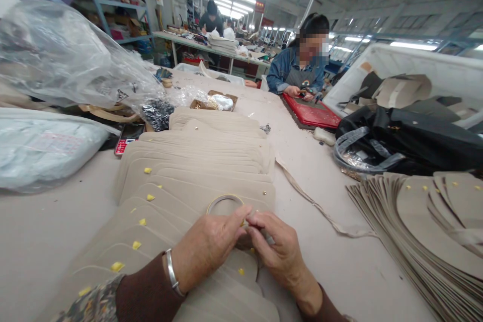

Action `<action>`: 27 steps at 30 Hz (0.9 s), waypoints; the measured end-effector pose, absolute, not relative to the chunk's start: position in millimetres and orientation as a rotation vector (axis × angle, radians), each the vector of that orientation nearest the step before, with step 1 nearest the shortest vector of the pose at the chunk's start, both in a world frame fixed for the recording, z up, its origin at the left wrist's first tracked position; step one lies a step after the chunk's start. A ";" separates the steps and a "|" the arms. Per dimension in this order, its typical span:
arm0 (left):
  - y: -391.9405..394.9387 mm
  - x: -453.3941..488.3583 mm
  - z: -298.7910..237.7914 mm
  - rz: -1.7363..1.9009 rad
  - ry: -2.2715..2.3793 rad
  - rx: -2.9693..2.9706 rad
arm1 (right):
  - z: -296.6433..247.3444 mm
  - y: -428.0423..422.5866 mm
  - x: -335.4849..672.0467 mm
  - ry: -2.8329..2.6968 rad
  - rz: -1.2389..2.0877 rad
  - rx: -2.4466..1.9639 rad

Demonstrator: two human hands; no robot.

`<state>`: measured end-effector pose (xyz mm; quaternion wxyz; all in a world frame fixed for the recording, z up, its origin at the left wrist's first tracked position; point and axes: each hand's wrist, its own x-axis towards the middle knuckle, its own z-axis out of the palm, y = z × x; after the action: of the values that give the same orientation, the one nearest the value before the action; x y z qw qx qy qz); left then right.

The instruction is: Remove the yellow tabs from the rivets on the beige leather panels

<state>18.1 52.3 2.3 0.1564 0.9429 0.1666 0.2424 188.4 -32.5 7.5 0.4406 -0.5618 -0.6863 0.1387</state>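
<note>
My left hand (213, 239) is closed around a thin ring with a yellow edge, which looks like a narrow roll of tape (225, 198). The fingertips of my right hand (277, 244) are pinched together right beside my left thumb; whatever is between them is too small or hidden to make out. Both hands are over a fanned stack of beige leather-like panels (196, 161) with rounded corners. Small yellow tape pieces (142, 222) stick to several panels on the left, and small metal studs (264, 192) show near their right edges.
More beige panels (407, 221) fan out at the right, below a black bag (411, 138). A beige strip (313, 198) lies between. Plastic-wrapped bundles (49, 146) and a phone (128, 137) are on the left. Across the table a co-worker (302, 60) works at a red tray (311, 110).
</note>
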 end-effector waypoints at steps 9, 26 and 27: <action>47.1 19.1 2.4 0.649 0.486 2.673 | 1.7 -31.2 185.3 -1.768 0.097 -1.457; 33.2 28.2 11.4 0.554 0.634 2.840 | -1.2 -24.4 208.6 -0.817 0.979 -1.606; 35.2 28.6 12.0 0.427 0.701 2.849 | -2.0 -24.5 211.6 -0.812 1.000 -1.600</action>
<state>28.6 35.2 12.0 0.0881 0.9572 0.2356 0.1436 211.6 -24.5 -2.0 0.5174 -0.6665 -0.3382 0.4167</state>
